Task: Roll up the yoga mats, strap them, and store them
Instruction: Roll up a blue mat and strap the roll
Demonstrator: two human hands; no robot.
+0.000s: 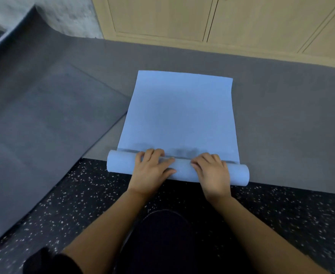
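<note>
A light blue yoga mat (179,111) lies on a wide grey mat, its near end wound into a roll (182,172) that runs left to right. My left hand (152,171) rests on top of the roll left of its middle, fingers spread over it. My right hand (214,173) presses on the roll right of the middle, fingers reaching over its far side. The flat part of the blue mat stretches away from me toward the cabinets.
A grey floor mat (291,123) lies under the blue one, and another grey mat (36,107) lies to the left with its far end curled up. Wooden cabinet doors (162,16) stand at the back. Speckled black flooring (83,194) is near my dark-clothed knee (162,234).
</note>
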